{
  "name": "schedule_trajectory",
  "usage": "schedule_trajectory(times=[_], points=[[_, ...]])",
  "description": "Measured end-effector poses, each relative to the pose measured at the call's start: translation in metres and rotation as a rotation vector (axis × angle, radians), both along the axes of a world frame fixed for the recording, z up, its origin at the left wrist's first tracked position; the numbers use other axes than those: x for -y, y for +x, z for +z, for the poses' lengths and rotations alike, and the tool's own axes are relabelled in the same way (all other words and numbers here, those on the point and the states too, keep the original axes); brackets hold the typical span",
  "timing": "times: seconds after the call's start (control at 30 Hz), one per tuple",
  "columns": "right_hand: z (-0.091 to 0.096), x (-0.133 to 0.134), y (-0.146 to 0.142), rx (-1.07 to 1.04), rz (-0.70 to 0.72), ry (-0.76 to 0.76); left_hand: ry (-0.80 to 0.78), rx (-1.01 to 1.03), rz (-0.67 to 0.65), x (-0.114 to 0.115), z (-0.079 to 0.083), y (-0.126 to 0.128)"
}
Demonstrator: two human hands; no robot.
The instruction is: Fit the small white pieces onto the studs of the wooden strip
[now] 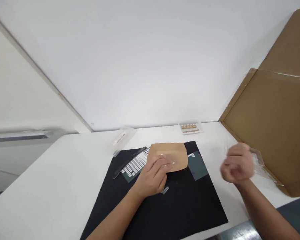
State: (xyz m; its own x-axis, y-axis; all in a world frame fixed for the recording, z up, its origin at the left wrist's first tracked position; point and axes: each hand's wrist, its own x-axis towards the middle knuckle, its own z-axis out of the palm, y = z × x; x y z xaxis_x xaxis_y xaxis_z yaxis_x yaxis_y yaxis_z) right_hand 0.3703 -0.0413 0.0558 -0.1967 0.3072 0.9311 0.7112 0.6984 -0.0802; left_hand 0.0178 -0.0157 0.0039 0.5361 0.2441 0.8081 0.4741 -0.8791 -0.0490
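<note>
My left hand (153, 175) reaches over the near edge of a shallow brown paper tray (181, 154). Its fingers are bent and close together, with the tips over the tray's inside; whatever they pinch is too small to make out. A few small white pieces (173, 163) show beside the fingertips. My right hand (237, 163) is raised over the table to the right of the black mat (187, 206). It is blurred by motion, with the fingers curled in; anything within them is hidden. A small clear piece (165, 190) lies on the mat by my left hand.
Green sheets with white oval pieces (135, 166) lie on the mat, a dark curved strip (127, 163) across one. Behind stand a clear box with gold-coloured holders (190, 127) and a translucent pouch (122, 138). Clear plastic cases (257, 156) sit by the cardboard wall (277, 126).
</note>
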Motion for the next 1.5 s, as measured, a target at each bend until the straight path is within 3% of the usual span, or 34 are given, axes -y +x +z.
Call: schedule_trajectory(times=[0.07,0.2,0.33,0.4,0.6,0.8,1.07,1.27,1.5], points=[[-0.003,-0.020,-0.036,0.130,0.104,0.020,0.009,-0.033,-0.022,0.000,0.003,-0.001],[-0.023,-0.056,-0.071,0.335,0.102,-0.227,-0.002,-0.091,-0.028,-0.002,0.004,-0.005],[-0.054,-0.070,-0.060,0.192,0.115,-0.479,0.005,-0.094,-0.030,-0.004,0.003,-0.010],[-0.066,-0.073,-0.052,0.130,0.102,-0.531,0.012,-0.099,-0.025,-0.004,0.003,-0.010],[-0.087,-0.082,-0.043,-0.071,0.050,-0.707,-0.026,-0.089,-0.023,-0.006,0.002,-0.009],[-0.094,-0.085,-0.040,-0.255,0.001,-0.819,-0.044,-0.069,0.000,-0.005,0.001,-0.012],[-0.096,-0.085,-0.040,-0.393,-0.054,-0.893,0.013,-0.052,-0.062,-0.004,0.001,-0.010],[-0.098,-0.085,-0.041,-0.418,-0.041,-0.901,0.043,0.108,0.084,-0.004,-0.004,-0.012],[-0.096,-0.084,-0.041,-0.430,-0.027,-0.906,0.020,0.157,0.177,-0.007,0.000,-0.015]])
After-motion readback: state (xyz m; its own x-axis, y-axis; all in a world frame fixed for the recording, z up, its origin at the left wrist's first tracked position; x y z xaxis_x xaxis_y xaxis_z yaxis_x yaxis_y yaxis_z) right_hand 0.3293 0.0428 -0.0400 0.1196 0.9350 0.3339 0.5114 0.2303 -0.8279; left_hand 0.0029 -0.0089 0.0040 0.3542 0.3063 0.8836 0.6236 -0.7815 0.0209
